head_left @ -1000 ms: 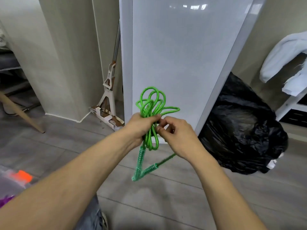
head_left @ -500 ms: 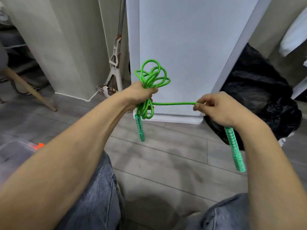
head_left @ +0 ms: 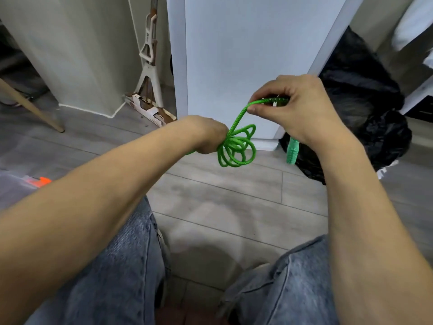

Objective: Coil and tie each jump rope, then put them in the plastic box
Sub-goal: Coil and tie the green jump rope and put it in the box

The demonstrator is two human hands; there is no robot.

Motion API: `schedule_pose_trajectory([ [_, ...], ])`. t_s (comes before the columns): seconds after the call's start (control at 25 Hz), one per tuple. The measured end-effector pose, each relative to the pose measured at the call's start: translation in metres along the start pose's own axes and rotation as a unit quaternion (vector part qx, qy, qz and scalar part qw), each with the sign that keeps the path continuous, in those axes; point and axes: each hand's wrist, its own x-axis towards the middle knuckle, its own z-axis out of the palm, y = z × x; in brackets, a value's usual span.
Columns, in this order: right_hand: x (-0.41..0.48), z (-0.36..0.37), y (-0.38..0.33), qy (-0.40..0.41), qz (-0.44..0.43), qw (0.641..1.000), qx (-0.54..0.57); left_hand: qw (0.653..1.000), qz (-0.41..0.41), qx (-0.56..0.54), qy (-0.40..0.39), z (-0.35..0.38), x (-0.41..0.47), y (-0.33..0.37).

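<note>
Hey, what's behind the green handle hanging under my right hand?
A black bag sits right behind the handle, next to the white panel. The right hand covers the handle's top, and what the bag holds cannot be seen.

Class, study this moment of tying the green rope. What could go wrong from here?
1. The coil fans loosely beyond the left hand; the right hand pulling the rope end might tug loops free.
2. The handle dangling under the right hand could swing and snag the loops.
</note>
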Motion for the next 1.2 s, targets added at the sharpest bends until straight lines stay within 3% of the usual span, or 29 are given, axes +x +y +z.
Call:
schedule_pose_trajectory([
  [0.12, 0.003, 0.002, 0.012, -0.005, 0.023, 0.998, 0.056, 0.998, 0.06, -0.018, 0.017, 0.001, -0.003, 0.007],
  [0.24, 0.002, 0.002, 0.033, -0.009, 0.09, 0.986, 0.137, 0.969, 0.17, -0.146, 0.108, -0.013, -0.021, 0.008],
  [0.36, 0.0, 0.006, 0.043, -0.033, 0.213, 0.915, 0.342, 0.898, 0.239, -0.327, 0.173, -0.029, -0.04, 0.007],
  [0.4, -0.001, 0.008, 0.045, -0.045, 0.235, 0.891, 0.386, 0.868, 0.225, -0.404, 0.181, -0.031, -0.041, 0.008],
  [0.48, 0.0, 0.016, 0.048, -0.09, 0.244, 0.877, 0.405, 0.795, 0.159, -0.558, 0.174, -0.033, -0.037, 0.01],
  [0.52, 0.0, 0.02, 0.046, -0.111, 0.25, 0.877, 0.395, 0.762, 0.117, -0.612, 0.176, -0.032, -0.03, 0.007],
  [0.6, 0.001, 0.027, 0.037, -0.147, 0.258, 0.887, 0.353, 0.728, 0.016, -0.651, 0.216, -0.026, -0.013, -0.003],
  [0.68, -0.001, 0.032, 0.02, -0.179, 0.238, 0.91, 0.288, 0.747, -0.082, -0.603, 0.267, -0.022, -0.003, -0.012],
  [0.88, -0.006, 0.022, -0.013, -0.244, 0.195, 0.941, 0.127, 0.898, -0.117, -0.33, 0.265, -0.011, 0.004, -0.02],
  [0.96, -0.005, 0.017, -0.016, -0.218, 0.162, 0.961, 0.054, 0.951, -0.089, -0.201, 0.218, -0.002, 0.009, -0.023],
  [1.04, -0.003, 0.013, -0.015, -0.16, 0.109, 0.981, -0.015, 0.981, -0.03, -0.091, 0.17, 0.003, 0.009, -0.018],
  [1.12, -0.002, 0.009, -0.011, -0.117, 0.096, 0.988, -0.01, 0.989, 0.043, -0.025, 0.139, 0.005, 0.004, -0.008],
  [1.2, -0.005, 0.005, -0.006, -0.095, 0.107, 0.989, 0.024, 0.986, 0.102, -0.042, 0.128, 0.002, -0.002, -0.001],
])
